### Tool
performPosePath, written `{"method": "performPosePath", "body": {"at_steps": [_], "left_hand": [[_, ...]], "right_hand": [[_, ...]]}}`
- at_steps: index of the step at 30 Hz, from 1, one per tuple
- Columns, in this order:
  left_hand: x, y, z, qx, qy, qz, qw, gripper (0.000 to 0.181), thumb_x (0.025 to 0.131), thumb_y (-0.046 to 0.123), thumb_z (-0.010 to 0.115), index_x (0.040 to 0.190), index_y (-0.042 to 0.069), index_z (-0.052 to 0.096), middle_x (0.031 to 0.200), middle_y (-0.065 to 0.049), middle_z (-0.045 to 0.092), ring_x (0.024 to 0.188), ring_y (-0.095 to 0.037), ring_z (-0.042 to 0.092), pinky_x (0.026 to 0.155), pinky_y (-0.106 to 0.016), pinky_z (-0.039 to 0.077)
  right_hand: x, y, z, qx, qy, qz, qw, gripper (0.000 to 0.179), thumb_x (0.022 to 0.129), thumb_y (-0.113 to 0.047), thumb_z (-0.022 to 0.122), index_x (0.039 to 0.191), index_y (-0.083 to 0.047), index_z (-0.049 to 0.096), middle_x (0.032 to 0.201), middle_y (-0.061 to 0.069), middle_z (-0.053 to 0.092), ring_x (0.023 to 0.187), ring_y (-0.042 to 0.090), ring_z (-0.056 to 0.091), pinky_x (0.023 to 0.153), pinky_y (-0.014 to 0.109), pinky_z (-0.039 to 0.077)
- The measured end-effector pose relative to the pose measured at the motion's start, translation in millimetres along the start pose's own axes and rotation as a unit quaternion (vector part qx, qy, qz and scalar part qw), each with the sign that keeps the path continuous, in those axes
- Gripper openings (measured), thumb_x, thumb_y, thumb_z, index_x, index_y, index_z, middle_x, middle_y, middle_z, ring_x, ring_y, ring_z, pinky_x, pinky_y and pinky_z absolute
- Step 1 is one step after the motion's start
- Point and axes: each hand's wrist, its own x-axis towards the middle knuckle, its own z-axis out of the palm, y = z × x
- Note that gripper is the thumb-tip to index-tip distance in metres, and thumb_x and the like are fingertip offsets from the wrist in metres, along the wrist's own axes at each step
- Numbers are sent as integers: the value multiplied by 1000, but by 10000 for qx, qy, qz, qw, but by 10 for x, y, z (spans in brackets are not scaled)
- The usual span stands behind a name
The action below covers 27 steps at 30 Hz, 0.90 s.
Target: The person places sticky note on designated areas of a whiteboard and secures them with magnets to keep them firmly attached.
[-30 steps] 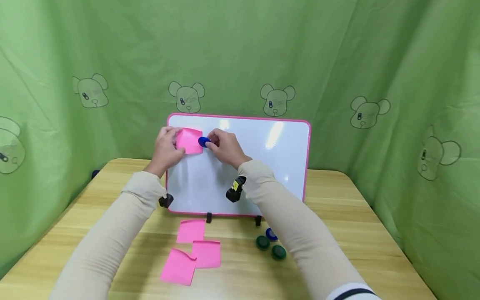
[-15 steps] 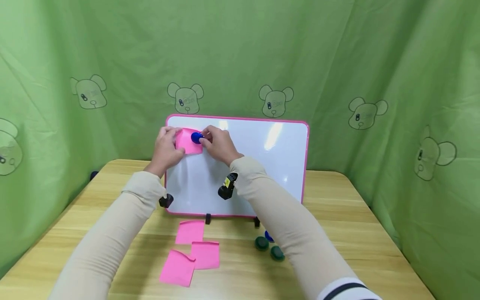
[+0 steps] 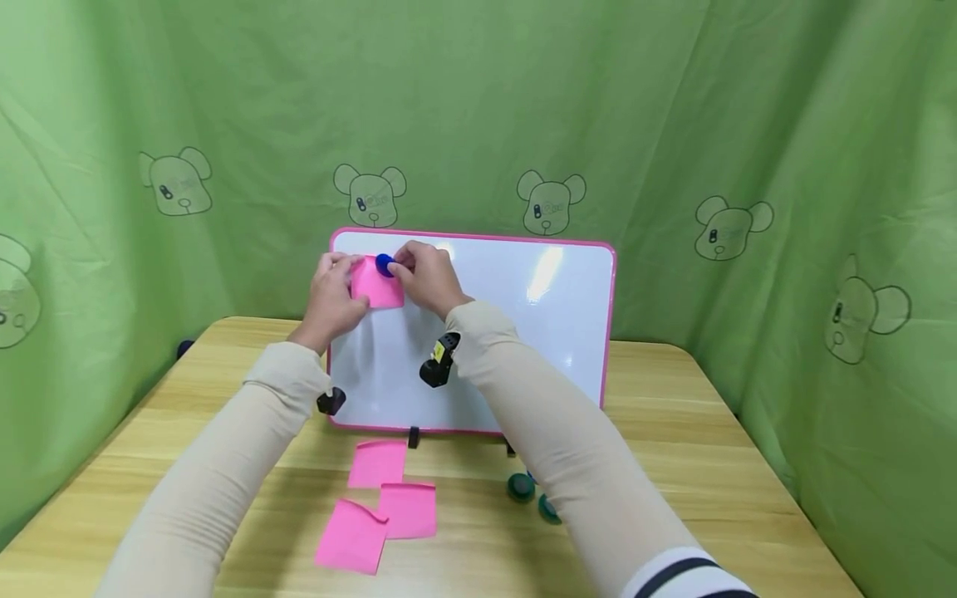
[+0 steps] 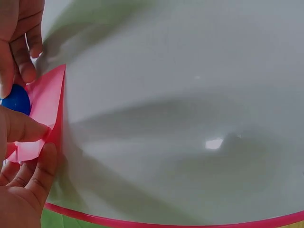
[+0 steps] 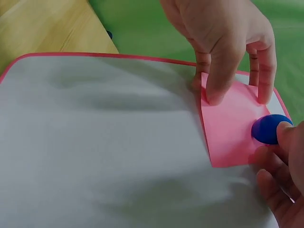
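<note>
A pink sticky note [image 3: 379,291] lies against the upper left of a whiteboard [image 3: 478,349] with a pink frame. My left hand [image 3: 333,297] pinches the note's left side, the thumb on its front and fingers at its edge, as the left wrist view shows. The note's lower edge lifts off the board there. A round blue magnet [image 5: 268,129] is pinched between thumb and fingers of my right hand [image 3: 429,276]. It sits over the note's upper right part; whether it touches the board cannot be told.
Three more pink sticky notes, one of them [image 3: 407,511] overlapped by another, lie on the wooden table [image 3: 673,432] before the board. Green magnets [image 3: 521,487] rest right of them, one partly behind my right sleeve. Black feet [image 3: 414,438] support the board. A green curtain [image 3: 478,108] hangs around.
My right hand has moved left and up with the blue magnet, from the note's right edge to its upper part. The left hand stays in place on the note.
</note>
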Motion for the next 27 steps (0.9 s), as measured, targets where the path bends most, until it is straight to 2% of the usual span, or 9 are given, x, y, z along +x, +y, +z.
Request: {"method": "performPosePath", "body": {"at_steps": [5, 8, 14, 27], "left_hand": [[3, 21, 4, 84, 54, 105, 9999, 66, 72, -8, 65, 136, -5, 48, 134, -23, 38, 110, -37, 48, 95, -47, 46], [0, 26, 5, 120, 81, 140, 9998, 66, 72, -8, 66, 136, -5, 49, 134, -23, 39, 111, -38, 47, 95, -47, 45], [-2, 23, 17, 81, 60, 143, 9998, 66, 73, -9, 65, 136, -4, 48, 135, -21, 39, 113, -38, 47, 95, -46, 47], [-12, 65, 22, 37, 8, 134, 9999, 67, 72, -10, 65, 137, -4, 48, 135, -21, 39, 113, -38, 48, 94, -45, 48]], "right_hand": [[-2, -40, -15, -56, 72, 198, 9998, 16, 94, -20, 65, 102, -7, 67, 91, 5, 69, 81, 14, 63, 69, 23, 52], [-2, -55, -25, -254, 86, 362, 9990, 17, 95, -25, 63, 104, -11, 68, 90, 2, 69, 80, 13, 62, 66, 24, 51], [-3, -73, -17, -609, 357, 509, 9962, 19, 95, -33, 63, 100, -16, 69, 82, -2, 67, 71, 13, 59, 58, 26, 46], [-11, -89, -46, -824, 476, 816, 9921, 24, 95, -37, 62, 98, -14, 69, 89, 0, 69, 72, 13, 60, 59, 27, 47]]}}
